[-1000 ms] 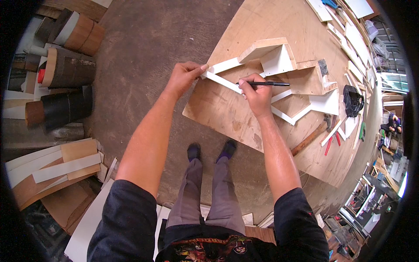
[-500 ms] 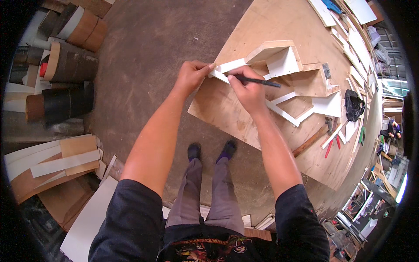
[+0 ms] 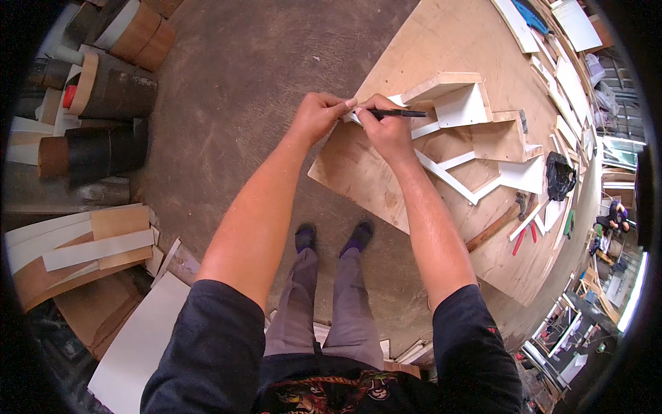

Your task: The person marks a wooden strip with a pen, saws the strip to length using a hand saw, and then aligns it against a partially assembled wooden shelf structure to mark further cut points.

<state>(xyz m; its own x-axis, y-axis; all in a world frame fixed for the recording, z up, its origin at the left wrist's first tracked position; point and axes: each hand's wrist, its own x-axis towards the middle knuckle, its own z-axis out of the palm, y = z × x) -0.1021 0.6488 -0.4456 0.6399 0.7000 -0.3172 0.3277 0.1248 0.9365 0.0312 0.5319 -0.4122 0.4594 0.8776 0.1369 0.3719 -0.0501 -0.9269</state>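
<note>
While my left hand [image 3: 318, 117] pinches the white strip's [image 3: 448, 176] end at the worktop's [image 3: 358, 172] ten o'clock corner, my right hand [image 3: 387, 127] grips a black pen [image 3: 396, 112], pointing three o'clock. If the strip slides, my line may go crooked.

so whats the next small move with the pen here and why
Probably draw the black pen along the white strip: the right hand holds it at the strip's near end, which the left hand pinches steady on the plywood board.
</note>
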